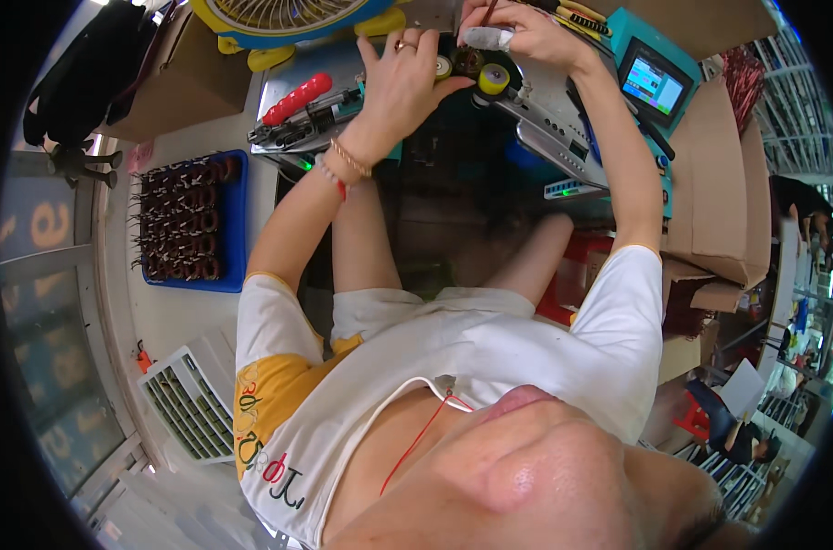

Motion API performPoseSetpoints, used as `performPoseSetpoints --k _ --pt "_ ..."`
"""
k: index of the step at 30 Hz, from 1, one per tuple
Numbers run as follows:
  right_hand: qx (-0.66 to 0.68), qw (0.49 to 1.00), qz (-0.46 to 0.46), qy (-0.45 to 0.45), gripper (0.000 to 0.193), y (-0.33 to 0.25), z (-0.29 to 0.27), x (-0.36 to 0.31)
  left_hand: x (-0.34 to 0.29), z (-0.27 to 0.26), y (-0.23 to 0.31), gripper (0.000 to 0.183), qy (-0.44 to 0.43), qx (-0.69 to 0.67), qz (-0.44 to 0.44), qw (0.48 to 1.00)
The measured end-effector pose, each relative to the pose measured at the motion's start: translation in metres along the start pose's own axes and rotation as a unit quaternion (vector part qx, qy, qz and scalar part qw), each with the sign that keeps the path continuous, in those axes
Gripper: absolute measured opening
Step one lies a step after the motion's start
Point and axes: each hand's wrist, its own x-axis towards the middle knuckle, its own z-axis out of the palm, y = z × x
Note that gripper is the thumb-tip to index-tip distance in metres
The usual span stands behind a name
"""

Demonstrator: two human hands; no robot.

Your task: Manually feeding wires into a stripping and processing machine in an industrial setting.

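Workbench (182,316), dark ring (472,64), between left hand (405,81) and right hand (537,38)

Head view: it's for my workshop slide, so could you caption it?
Two hands near small yellow wheels, with a blue tray of dark rings to the left.

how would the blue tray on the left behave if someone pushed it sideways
The blue tray would probably slide rather than tip, being broad and low. It may feel fairly heavy, since rows of dark coils fill much of it. Those coils look loosely set, so a jolt could shift some.
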Motion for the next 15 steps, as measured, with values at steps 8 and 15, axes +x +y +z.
performPoseSetpoints --k 8,15 --pt "0.157 0.984 -0.006 0.084 0.018 0.009 0.019 0.0 -0.003 0.016 -0.016 0.047 0.0 -0.06 -0.009 0.998" --pt "0.044 0.989 0.017 0.143 0.023 0.035 0.021 -0.005 -0.004 0.013 -0.015 0.042 -0.02 -0.065 0.018 0.998"
